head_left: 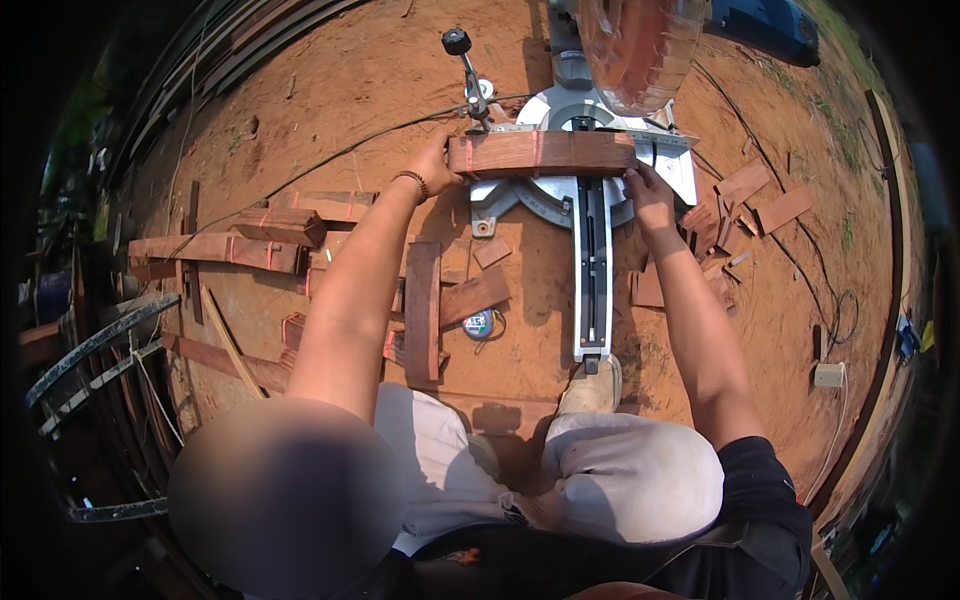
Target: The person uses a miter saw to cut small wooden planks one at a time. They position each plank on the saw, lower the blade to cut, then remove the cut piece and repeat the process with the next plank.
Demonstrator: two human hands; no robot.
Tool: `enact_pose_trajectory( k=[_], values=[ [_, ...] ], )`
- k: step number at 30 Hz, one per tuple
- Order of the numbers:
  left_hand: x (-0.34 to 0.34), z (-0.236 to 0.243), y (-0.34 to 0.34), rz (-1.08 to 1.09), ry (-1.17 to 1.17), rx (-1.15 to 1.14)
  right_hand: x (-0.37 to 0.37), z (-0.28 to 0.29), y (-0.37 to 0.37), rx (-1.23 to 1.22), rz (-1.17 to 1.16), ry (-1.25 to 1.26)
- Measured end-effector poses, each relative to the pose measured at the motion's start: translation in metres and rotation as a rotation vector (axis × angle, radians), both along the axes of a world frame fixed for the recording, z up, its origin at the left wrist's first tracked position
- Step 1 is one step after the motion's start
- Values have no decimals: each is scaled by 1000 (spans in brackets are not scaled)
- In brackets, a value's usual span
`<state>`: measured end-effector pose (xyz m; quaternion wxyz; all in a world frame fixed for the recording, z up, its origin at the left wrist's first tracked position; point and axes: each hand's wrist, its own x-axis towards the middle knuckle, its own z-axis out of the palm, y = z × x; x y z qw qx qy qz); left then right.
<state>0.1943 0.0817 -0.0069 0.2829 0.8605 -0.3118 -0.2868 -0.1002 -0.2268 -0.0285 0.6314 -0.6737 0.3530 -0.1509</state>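
Observation:
A reddish wooden block (535, 152) with pink markings lies across the silver bed of a mitre saw (590, 280), against its fence. My left hand (436, 162) grips the block's left end, a beaded bracelet on that wrist. My right hand (648, 195) holds the right end from the front, fingers curled at its corner. The saw's clear guard (636, 55) and blue body (760, 30) are raised behind the block, and a clamp with a black knob (457, 42) stands at the left of the fence.
Cut boards (270, 252) and a tape measure (478, 323) lie on red dirt to the left of the saw, offcuts (785, 208) to the right. Black cables cross the ground. A white socket box (828, 375) sits far right, a metal frame (95, 350) far left. My shoe is beside the saw's rail.

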Motion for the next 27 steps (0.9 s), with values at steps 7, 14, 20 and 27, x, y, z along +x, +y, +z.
enact_pose_trajectory(
  k=[7,14,20,27],
  values=[
    [-5,31,-11,-172,-173,90,5,-1,0,201,-140,-49],
    [-23,41,-2,-230,-409,-5,6,3,1,164,-142,-54],
    [-23,38,-12,-248,-455,35,4,6,3,172,-119,-37],
    [-35,18,3,104,-95,-182,5,8,9,91,-101,-34]
  ],
)
